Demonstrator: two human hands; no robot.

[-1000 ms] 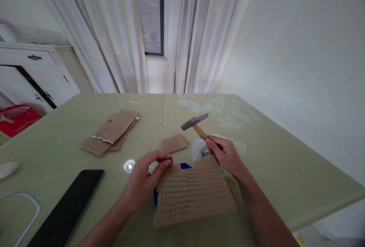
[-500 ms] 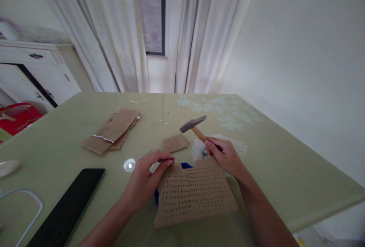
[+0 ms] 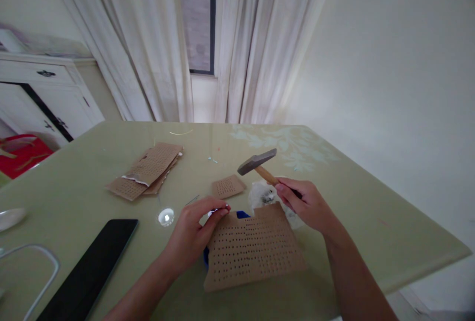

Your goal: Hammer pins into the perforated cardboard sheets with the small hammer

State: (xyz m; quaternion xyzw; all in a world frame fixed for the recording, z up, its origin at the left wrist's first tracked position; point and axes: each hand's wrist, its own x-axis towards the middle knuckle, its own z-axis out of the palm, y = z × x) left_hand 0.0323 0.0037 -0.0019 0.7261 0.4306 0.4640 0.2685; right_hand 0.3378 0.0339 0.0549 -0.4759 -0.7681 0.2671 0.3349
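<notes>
My right hand point(image 3: 302, 202) is wrapped round the wooden handle of a hammer point(image 3: 258, 161). The hammer's grey head is raised above the table, up and right of my left hand. My left hand point(image 3: 196, 224) pinches a small shiny metal piece point(image 3: 227, 206) at the upper left edge of a brown cardboard sheet point(image 3: 256, 252); the fingers hide most of the piece. Rows of small holes cover the sheet, which rests over a blue object point(image 3: 243, 214) that shows only at its edges. Just behind the sheet lies a clear plastic bag point(image 3: 261, 195) with small dark bits inside.
A small holed cardboard piece point(image 3: 228, 186) lies beyond my left hand. Farther left is a pile of holed cardboard point(image 3: 150, 170). A black flat slab point(image 3: 89, 266), a white cable point(image 3: 54, 261) and a white mouse-like object point(image 3: 11, 218) occupy the table's point(image 3: 371, 202) left side.
My right hand and the hammer have moved a little to the right, showing more of the plastic bag. My left hand keeps its pinch at the sheet's edge, nearly unmoved.
</notes>
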